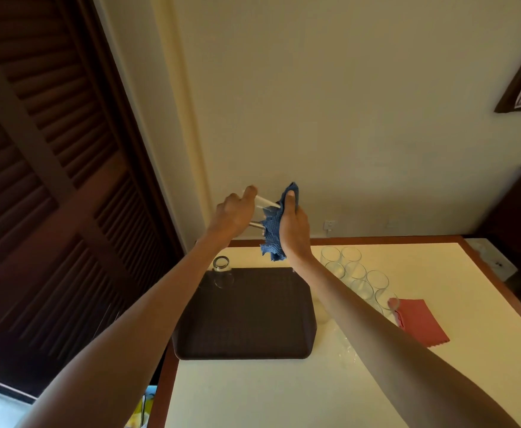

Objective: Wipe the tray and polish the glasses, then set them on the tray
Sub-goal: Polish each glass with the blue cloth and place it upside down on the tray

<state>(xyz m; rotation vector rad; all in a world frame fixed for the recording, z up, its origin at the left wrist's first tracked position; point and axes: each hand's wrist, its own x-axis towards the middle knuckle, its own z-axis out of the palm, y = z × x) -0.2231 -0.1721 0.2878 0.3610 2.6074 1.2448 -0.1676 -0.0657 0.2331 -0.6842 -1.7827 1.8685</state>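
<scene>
Raised in front of the wall, my left hand (236, 213) grips a clear glass (260, 211) held on its side. My right hand (296, 225) presses a blue cloth (273, 236) against the glass's open end; the cloth hides that end. Below them a dark brown tray (250, 322) lies on the cream table (283, 393). One clear glass (222, 273) stands at the tray's far left corner. Several more clear glasses (356, 271) stand in a cluster on the table, right of the tray.
A pink cloth (419, 322) lies flat on the table beside the glass cluster. Water drops (345, 350) glisten near the tray's right front corner. Dark louvred doors (46, 180) fill the left side. A dark cabinet (518, 223) stands at the right.
</scene>
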